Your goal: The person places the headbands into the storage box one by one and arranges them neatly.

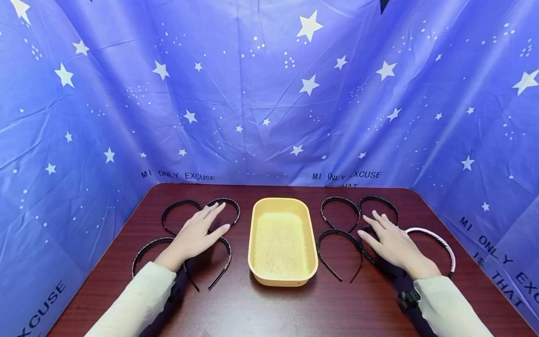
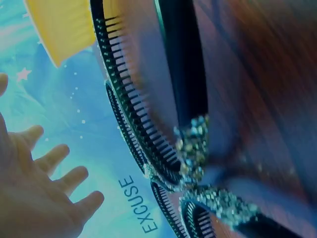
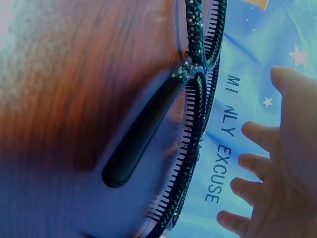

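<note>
Nearest, at the bottom corners of the head view, pale sleeves (image 1: 130, 304) lead onto a dark red table (image 1: 303, 313). The left hand (image 1: 193, 238), left of centre, lies palm down over one group of headbands; its fingers are extended and spread, pinching nothing. The right hand (image 1: 395, 243), right of centre, is over a second group; its fingers are likewise straight and apart, and hold nothing. Contact with any band cannot be confirmed.

Among the nearer items are a black headband (image 1: 229, 255) beside the left hand and a pale twisted headband (image 1: 452, 260) at the right, past the right wrist. Between the groups, at lower centre, stands a yellow tray (image 1: 278, 282), with no headband in it. Further black headbands lie toward the far table edge, some overlapping.

Handling, as judged: light, stiff but springy hoops; the smooth tip (image 3: 131, 144) may slip, whereas the glittered section (image 3: 185, 72) should give grip. Comb teeth (image 2: 133, 91) could catch a neighbouring band. Recommended hold: the top of the arch, pinched across its width.

Farthest, a blue star-printed curtain (image 1: 269, 93) fills the upper frame.
</note>
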Motion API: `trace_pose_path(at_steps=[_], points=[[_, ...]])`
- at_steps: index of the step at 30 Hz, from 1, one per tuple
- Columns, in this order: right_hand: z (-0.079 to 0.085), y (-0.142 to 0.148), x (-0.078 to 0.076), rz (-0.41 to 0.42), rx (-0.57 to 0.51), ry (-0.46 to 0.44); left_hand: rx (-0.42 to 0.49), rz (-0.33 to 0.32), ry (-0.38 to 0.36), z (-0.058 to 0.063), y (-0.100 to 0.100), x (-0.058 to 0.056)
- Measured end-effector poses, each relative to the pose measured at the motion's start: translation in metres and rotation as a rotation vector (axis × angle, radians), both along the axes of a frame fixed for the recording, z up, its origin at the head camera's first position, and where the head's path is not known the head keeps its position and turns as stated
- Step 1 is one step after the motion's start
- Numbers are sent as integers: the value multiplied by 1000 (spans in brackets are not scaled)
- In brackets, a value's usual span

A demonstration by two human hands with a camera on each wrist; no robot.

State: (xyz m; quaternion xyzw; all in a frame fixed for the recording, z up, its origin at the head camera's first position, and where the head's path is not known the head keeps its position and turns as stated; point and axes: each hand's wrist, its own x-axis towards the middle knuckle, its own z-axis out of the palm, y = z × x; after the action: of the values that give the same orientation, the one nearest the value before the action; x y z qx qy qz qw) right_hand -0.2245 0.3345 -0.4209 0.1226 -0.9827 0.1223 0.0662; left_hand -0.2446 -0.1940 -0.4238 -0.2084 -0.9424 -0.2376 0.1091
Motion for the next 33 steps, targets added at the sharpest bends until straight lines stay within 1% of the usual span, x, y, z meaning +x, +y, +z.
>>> trace_pose_path(at_steps=[2,5,9,13,16,19,22,26,30,33], points=[[-1,0,0,6,-16,-1,17,-14,-9,0,2,0],[-2,-1,0,14,-55,-11,77,-33,-44,-1,5,1],[-1,-3,0,24,-104,-32,181,-58,-81,-3,11,-1],[-1,-4,1,47,-140,-37,310,-79,-136,-3,17,-4],[-3,-5,1,79,-180,-21,404,-74,-194,-1,22,-4],[-4,-5,0,108,-233,-2,469,-76,-242,-1,25,-5],[-5,-6,-1,127,-269,20,571,-80,-332,-2,27,-5],[-5,-7,-1,136,-296,40,734,-94,-471,-4,32,-5],[-5,-9,0,123,-314,54,842,-117,-579,-7,38,-4],[-5,-10,0,112,-313,69,922,-114,-647,-10,44,-3]])
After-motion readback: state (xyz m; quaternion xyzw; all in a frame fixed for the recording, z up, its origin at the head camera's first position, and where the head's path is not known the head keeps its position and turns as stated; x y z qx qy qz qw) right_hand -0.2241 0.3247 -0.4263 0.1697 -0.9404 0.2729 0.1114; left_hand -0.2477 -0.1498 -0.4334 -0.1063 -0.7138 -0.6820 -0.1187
